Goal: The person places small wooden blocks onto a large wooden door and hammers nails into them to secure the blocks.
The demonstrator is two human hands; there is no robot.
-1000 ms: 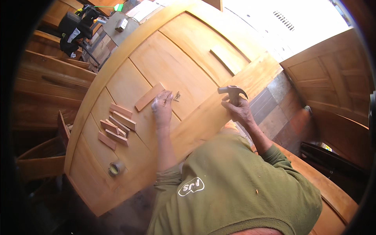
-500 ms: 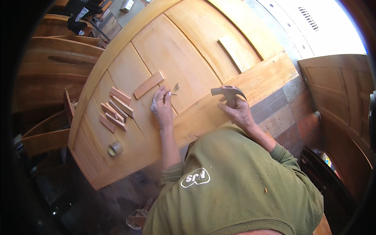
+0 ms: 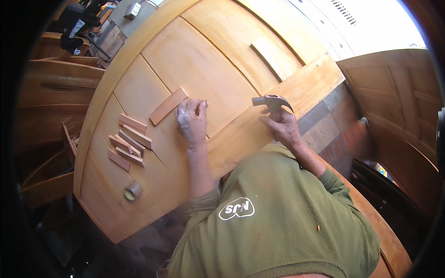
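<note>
My left hand (image 3: 191,123) hovers over a large panelled wooden door (image 3: 185,55) that lies flat. Its thumb and fingertips pinch a tiny thin piece, apparently a nail (image 3: 206,104). Just left of those fingers a flat reddish wood strip (image 3: 168,106) rests on the door. In my right hand (image 3: 284,128) is a claw hammer (image 3: 273,101), gripped close below its dark head, which is raised above the door's near rail. The handle is mostly hidden by the hand and forearm.
Several short wood strips (image 3: 133,123) lie in a loose group at the left, with a small open tin (image 3: 132,191) nearer me. A longer batten (image 3: 270,60) lies at the far right. Other doors (image 3: 394,92) stand at right; wooden pieces (image 3: 60,88) are stacked left.
My left hand has turned, its fingertips drawn together and lifted beside the place where several loose nails showed. The hammer stays in my right hand. The whole view has shifted slightly.
</note>
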